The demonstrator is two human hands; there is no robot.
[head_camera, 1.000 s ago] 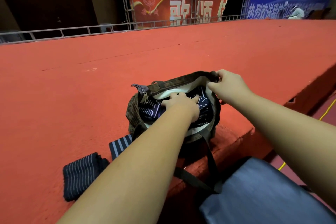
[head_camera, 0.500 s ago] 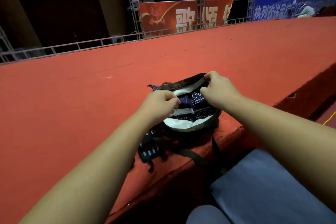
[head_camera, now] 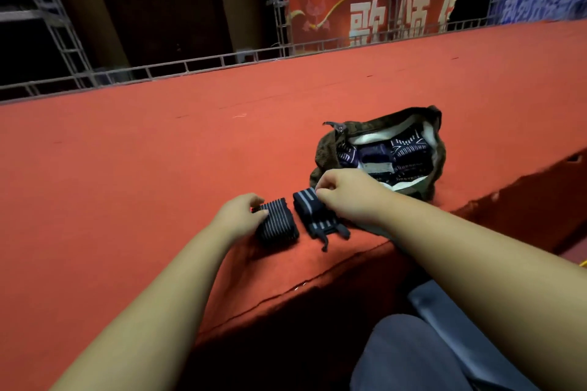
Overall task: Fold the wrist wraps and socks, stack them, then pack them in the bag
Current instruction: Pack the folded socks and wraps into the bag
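risk as i see it: right wrap (head_camera: 313, 216) lies near the edge of the carpet (head_camera: 158, 168), strap end loose, so a hasty lift could unroll or drop it. my left hand (head_camera: 241, 216) curls its fingers on left wrap (head_camera: 278, 227); right hand (head_camera: 343, 197) pinches its wrap's far end. bag (head_camera: 327, 152) gapes just beyond, socks (head_camera: 409, 149) inside.

My left hand (head_camera: 241, 216) covers the 9 o'clock end of the striped wrap (head_camera: 279, 222); grip or mere touch, I cannot tell. My right hand (head_camera: 343, 197) pinches the second wrap (head_camera: 313, 216) at its 12 o'clock end, knuckles hiding the contact, and its wrist blocks the rim of the bag (head_camera: 328, 149) at 6 o'clock. The socks (head_camera: 409, 149) inside blur together, uncountable. At 1 o'clock the blue banner (head_camera: 540, 0) is smeared and cut by the frame edge, lettering unreadable. My trouser leg (head_camera: 406, 355) runs off the bottom edge.
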